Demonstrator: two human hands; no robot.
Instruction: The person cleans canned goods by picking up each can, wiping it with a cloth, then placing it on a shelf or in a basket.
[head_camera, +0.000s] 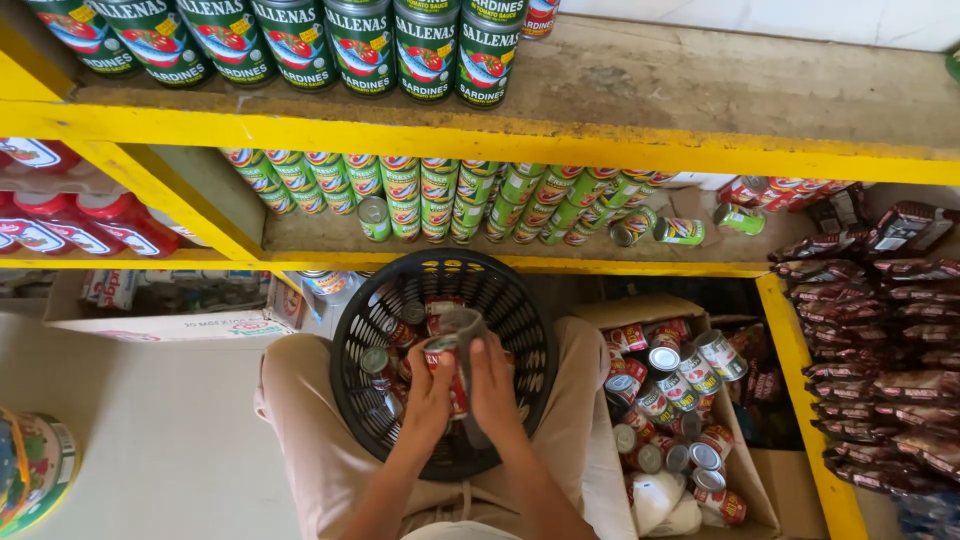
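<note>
Pretty cramped spot: the basket (445, 300) sat on the person's lap, its rim right up against the yellow shelf edge (520, 265), with a box (640, 312) of cans tight on the right. Only open room was the floor to the left. Over the basket, the left hand (428, 398) had its fingers wrapped round a red can (445, 360), label a bit worn, while the right hand (492, 385) pressed a grey cloth (462, 330) against it.
</note>
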